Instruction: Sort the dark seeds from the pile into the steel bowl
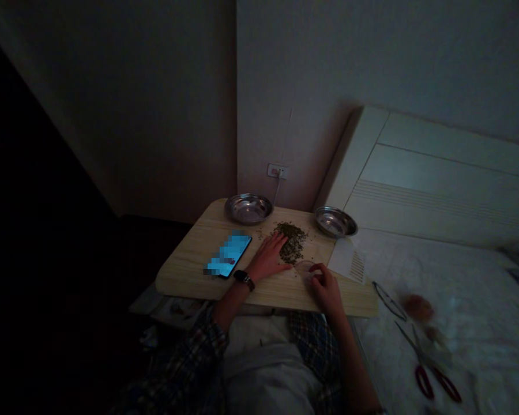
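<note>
A loose pile of small dark-green grains, like dried beans or seeds [293, 245], is spread on a light wooden table [190, 253]. My left hand [268, 256] lies over the pile's left edge, its fingers stretched out and the thumb pointing right; a dark watch is on that wrist. Just below the pile, my right hand [326, 286] has curled fingers at the rim of a clear round dish or lid [303, 268]. Dim light makes the dish's exact shape and contents hard to make out. Left of my left hand, a phone [228, 256] shows a lit screen.
Two metal bowls, one at the back left [248, 209] and one at the back right [336, 222], stand on the table. A white sheet with slots [349, 262] lies by the right edge. On the bed are red-handled scissors [424, 363]. A wall socket [277, 170] is behind.
</note>
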A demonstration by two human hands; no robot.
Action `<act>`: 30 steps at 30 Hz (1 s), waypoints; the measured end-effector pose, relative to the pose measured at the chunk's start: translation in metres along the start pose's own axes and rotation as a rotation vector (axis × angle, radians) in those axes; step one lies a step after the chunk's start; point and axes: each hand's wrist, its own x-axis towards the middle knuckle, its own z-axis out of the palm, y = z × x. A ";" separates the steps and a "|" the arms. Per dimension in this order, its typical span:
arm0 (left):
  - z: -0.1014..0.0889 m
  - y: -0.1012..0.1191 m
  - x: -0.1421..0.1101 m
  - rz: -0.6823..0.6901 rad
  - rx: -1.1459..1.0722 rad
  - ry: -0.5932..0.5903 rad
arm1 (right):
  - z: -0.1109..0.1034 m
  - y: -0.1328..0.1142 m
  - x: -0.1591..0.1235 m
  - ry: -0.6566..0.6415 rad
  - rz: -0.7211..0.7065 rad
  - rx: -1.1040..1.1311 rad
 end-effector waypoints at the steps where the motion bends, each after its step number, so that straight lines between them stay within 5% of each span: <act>1: 0.000 0.000 0.000 -0.001 0.001 0.003 | 0.000 0.000 0.000 0.002 -0.002 -0.001; 30: 0.000 -0.002 0.002 -0.030 -0.011 0.038 | -0.004 -0.006 0.000 -0.015 -0.010 0.010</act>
